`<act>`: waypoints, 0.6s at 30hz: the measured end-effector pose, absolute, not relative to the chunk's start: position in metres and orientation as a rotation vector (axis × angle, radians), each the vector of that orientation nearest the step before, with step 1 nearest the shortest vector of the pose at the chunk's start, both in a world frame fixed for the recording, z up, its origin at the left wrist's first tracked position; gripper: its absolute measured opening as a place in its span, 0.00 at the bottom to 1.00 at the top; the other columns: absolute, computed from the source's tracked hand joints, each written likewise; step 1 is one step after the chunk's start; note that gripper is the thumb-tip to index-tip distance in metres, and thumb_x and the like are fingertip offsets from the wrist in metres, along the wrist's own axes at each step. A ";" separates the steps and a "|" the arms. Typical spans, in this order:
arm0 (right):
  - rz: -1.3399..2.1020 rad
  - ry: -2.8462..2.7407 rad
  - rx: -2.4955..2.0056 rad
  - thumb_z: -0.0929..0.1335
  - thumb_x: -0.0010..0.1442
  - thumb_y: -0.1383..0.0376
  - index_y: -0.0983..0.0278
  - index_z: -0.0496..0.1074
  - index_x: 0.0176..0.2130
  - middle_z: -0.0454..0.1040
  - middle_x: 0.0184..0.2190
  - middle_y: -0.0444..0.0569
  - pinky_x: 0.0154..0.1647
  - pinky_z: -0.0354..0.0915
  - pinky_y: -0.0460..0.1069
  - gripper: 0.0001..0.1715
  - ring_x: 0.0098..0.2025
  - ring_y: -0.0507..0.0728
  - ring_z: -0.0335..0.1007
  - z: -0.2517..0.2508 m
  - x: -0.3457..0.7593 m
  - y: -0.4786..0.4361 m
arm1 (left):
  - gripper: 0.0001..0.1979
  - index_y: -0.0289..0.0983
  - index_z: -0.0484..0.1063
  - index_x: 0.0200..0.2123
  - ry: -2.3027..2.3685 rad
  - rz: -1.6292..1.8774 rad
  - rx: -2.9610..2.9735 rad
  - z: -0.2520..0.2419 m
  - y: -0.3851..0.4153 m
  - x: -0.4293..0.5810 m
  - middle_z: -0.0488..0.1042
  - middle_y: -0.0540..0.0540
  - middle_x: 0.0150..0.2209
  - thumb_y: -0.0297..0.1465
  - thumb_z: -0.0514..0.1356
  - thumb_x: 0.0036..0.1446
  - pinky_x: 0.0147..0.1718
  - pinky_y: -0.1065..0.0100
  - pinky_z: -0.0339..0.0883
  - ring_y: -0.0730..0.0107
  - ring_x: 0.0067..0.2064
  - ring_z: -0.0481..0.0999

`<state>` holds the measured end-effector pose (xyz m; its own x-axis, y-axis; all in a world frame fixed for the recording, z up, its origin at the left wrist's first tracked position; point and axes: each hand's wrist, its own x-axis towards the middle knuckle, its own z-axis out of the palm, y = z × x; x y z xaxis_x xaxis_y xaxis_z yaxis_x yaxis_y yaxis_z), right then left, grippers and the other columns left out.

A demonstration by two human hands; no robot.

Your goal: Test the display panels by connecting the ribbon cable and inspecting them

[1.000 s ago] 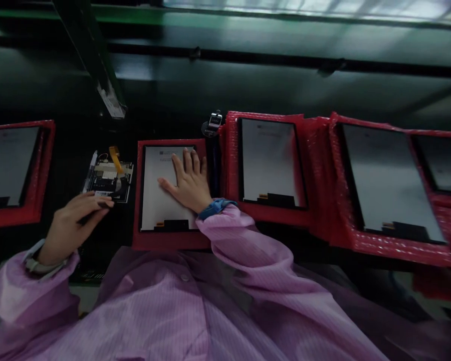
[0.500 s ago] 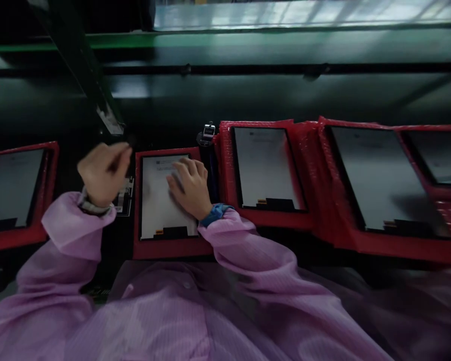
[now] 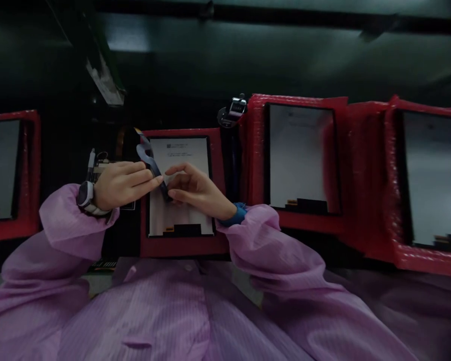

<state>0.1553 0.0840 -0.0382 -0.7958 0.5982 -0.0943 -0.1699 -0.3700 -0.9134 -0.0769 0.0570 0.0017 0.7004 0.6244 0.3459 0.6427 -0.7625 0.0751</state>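
Observation:
Both hands meet above a display panel (image 3: 180, 150) lying in a red tray (image 3: 184, 244) straight ahead. My left hand (image 3: 122, 184) pinches a thin dark flexible strip (image 3: 147, 153) that curves up and to the left. My right hand (image 3: 195, 189) pinches the strip's lower end with thumb and forefinger, just over the panel. A watch sits on my left wrist, a blue band on my right. Pink sleeves cover both arms.
A circuit board (image 3: 97, 164) lies left of the tray, partly behind my left hand. More red trays with panels stand at the left (image 3: 32, 150) and right (image 3: 255, 150), (image 3: 393, 165). A small metal counter (image 3: 233, 109) sits behind the middle tray. Dark bench beyond.
My left hand swung from the circuit board up and over to the middle panel, holding the strip. My right hand lifted off the panel and took the strip's end. The view shifted left.

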 end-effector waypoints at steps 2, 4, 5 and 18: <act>2.195 -1.386 -0.599 0.75 0.55 0.62 0.62 0.62 0.48 0.71 0.29 0.39 0.28 0.66 0.43 0.25 0.28 0.46 0.67 -0.038 0.156 0.083 | 0.17 0.43 0.79 0.39 -1.122 -0.504 -2.931 -0.001 0.056 -0.076 0.74 0.50 0.28 0.31 0.49 0.71 0.30 0.70 0.70 0.73 0.29 0.73; 2.153 -1.440 -0.646 0.73 0.55 0.65 0.62 0.62 0.48 0.71 0.29 0.38 0.29 0.66 0.43 0.24 0.27 0.46 0.67 -0.039 0.157 0.081 | 0.18 0.43 0.78 0.41 -1.142 -0.488 -2.930 -0.003 0.056 -0.074 0.73 0.50 0.29 0.30 0.47 0.71 0.31 0.69 0.71 0.72 0.31 0.74; 2.110 -1.497 -0.681 0.73 0.55 0.66 0.63 0.63 0.48 0.71 0.29 0.38 0.29 0.66 0.43 0.24 0.28 0.46 0.67 -0.039 0.158 0.079 | 0.19 0.43 0.78 0.43 -1.167 -0.487 -2.901 -0.004 0.057 -0.074 0.73 0.49 0.30 0.30 0.46 0.71 0.32 0.68 0.71 0.72 0.32 0.74; 1.723 -2.138 -0.863 0.66 0.56 0.72 0.68 0.76 0.43 0.73 0.29 0.43 0.30 0.62 0.42 0.15 0.27 0.46 0.64 -0.029 0.169 0.057 | 0.15 0.39 0.74 0.53 -1.565 -0.599 -2.545 -0.011 0.071 -0.107 0.72 0.43 0.43 0.31 0.55 0.66 0.45 0.58 0.69 0.63 0.44 0.68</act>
